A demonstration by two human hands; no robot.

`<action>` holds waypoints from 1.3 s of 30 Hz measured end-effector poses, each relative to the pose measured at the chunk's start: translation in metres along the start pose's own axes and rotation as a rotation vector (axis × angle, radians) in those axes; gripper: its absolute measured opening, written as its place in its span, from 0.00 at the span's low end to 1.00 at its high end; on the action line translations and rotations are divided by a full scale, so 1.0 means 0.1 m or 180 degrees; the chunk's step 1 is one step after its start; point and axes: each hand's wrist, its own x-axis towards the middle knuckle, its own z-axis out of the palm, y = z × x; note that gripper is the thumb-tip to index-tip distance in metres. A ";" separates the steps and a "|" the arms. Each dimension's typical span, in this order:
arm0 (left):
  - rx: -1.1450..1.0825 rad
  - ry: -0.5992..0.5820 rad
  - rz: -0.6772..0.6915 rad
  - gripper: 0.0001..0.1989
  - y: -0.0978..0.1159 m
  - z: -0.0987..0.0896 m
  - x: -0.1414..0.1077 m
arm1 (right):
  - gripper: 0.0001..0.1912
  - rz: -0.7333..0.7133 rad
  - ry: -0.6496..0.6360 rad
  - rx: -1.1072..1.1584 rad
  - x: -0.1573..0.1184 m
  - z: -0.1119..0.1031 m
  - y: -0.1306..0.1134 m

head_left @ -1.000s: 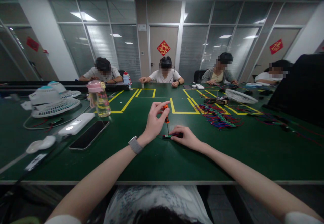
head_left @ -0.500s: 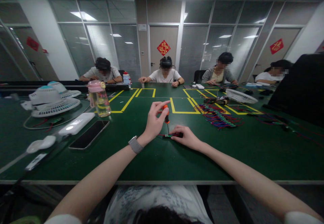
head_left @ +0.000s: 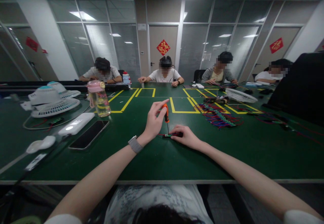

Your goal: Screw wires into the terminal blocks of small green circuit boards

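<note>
My left hand (head_left: 155, 118) is closed around the handle of an orange and black screwdriver (head_left: 166, 116), its index finger stretched over the top end. The shaft points down, nearly upright, and its tip meets a small green circuit board (head_left: 167, 136) on the table. My right hand (head_left: 186, 137) pinches the right end of that board, the fingers resting on the tabletop and hiding part of it. Red wire shows at the board's left end, and something dark lies under my right fingers.
On the green table (head_left: 141, 166), a phone (head_left: 89, 135), a white power bank (head_left: 76, 123), a bottle (head_left: 99, 99) and white fans (head_left: 54, 100) stand left. Wired circuit boards (head_left: 219, 116) lie right, near a white fan grille (head_left: 241, 95) and a black screen (head_left: 300, 89). Several people sit opposite.
Both hands keep their places, with the screwdriver tip still at the board. Only a very slight shift of the whole view shows.
</note>
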 end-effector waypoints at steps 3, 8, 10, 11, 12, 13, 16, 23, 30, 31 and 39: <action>-0.0119 -0.0012 -0.0028 0.16 -0.01 0.00 0.00 | 0.08 -0.0009 -0.0004 0.0030 0.00 0.00 0.00; -0.0043 0.0009 -0.0066 0.14 -0.01 0.00 -0.01 | 0.08 -0.0015 0.0005 0.0044 0.00 0.01 0.02; 0.0023 0.0039 -0.0026 0.13 0.00 0.00 -0.01 | 0.08 -0.0031 0.0013 0.0035 0.00 0.01 0.02; 0.0034 0.0046 -0.0009 0.13 0.00 0.00 -0.01 | 0.08 -0.0039 0.0015 0.0028 0.00 0.01 0.02; 0.0035 0.0051 0.0006 0.13 0.00 0.00 -0.01 | 0.08 -0.0041 0.0014 0.0022 0.00 0.01 0.01; 0.0027 0.0054 0.0015 0.13 0.00 0.00 0.00 | 0.08 -0.0037 0.0012 0.0018 0.00 0.00 0.01; -0.0033 0.0053 -0.0007 0.14 0.00 0.00 0.01 | 0.08 0.0000 -0.0004 -0.0007 0.00 0.00 0.00; -0.0087 0.0088 -0.0083 0.13 0.00 0.00 0.00 | 0.08 0.0012 0.0012 0.0023 0.00 0.00 -0.01; -0.0026 0.0027 -0.0040 0.13 0.01 0.00 0.00 | 0.08 -0.0019 0.0005 0.0039 0.00 -0.01 -0.01; -0.0064 0.0001 -0.0039 0.13 0.01 -0.01 0.01 | 0.08 -0.0023 0.0007 0.0047 0.00 -0.01 -0.01; -0.0068 0.0047 -0.0058 0.12 -0.02 0.00 0.00 | 0.08 -0.0022 0.0001 -0.0023 0.00 -0.01 -0.01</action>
